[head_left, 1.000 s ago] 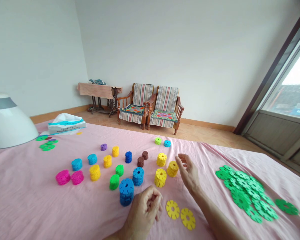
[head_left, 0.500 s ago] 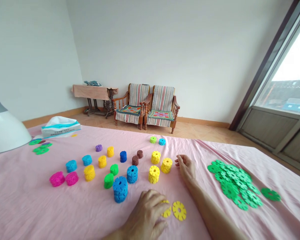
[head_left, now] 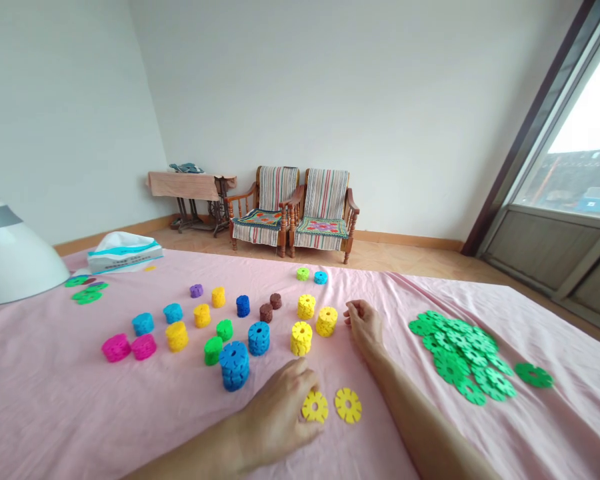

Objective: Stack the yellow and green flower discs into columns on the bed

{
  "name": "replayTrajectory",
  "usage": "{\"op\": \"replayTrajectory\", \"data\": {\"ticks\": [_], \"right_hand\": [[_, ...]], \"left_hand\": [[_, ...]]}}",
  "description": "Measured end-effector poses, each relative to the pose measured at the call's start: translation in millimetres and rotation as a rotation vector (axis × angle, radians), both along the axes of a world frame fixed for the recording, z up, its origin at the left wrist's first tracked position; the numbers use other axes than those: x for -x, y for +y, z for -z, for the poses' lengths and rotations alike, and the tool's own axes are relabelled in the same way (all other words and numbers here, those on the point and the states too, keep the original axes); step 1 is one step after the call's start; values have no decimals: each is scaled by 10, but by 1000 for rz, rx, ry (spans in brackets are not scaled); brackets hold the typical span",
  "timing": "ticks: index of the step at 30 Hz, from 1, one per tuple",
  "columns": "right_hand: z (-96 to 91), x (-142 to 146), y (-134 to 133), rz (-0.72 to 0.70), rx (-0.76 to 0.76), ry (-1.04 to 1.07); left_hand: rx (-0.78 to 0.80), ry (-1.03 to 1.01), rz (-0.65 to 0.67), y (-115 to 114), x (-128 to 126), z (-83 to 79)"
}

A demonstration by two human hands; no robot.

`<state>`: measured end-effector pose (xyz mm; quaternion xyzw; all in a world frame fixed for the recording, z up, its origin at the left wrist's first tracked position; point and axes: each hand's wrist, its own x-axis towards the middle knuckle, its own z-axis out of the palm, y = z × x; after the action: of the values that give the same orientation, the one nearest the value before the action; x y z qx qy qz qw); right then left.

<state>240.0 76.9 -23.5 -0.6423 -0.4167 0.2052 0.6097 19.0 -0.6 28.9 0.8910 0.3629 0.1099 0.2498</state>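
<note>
My left hand lies on the pink cloth with its fingertips touching a flat yellow snowflake disc. A second yellow disc lies just to the right of it. Farther out, my right hand rests on the cloth with fingers loosely curled, right of three yellow disc stacks. Nothing shows in that hand. A tall blue stack stands left of my left hand.
Several more stacks in blue, green, magenta, yellow, brown and purple dot the cloth's middle. A pile of flat green discs lies at the right. A white dome-shaped appliance and a tissue pack sit far left. Two wooden chairs stand behind.
My left hand went from a raised loose fist down onto the cloth and now touches the left yellow disc. My right hand lowered and curled beside the yellow stacks.
</note>
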Motion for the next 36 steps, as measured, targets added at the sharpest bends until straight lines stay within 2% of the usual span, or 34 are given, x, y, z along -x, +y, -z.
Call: {"op": "replayTrajectory", "data": {"ticks": [8,14,17,20,22,25,30,36], "right_hand": [[20,0,4,-8,16,-39],[45,-15,25,-7,20,-84],[72,-31,42,-14,22,-98],[96,-42,54,-20,23,-106],[109,-45,60,-23,25,-109],[132,-50,76,-25,25,-114],[174,-66,110,-22,23,-128],[190,-69,122,-29,29,-143]], "left_hand": [[-72,123,76,19,-25,-49],[-83,66,65,-17,58,-28],[-121,-35,15,91,102,-175],[-192,-125,-87,298,117,-381],[-242,-153,-134,442,100,-455],[-263,-146,-137,587,42,-427],[-275,-125,-117,653,-56,-307],[-280,-78,-113,714,-103,-358]]}}
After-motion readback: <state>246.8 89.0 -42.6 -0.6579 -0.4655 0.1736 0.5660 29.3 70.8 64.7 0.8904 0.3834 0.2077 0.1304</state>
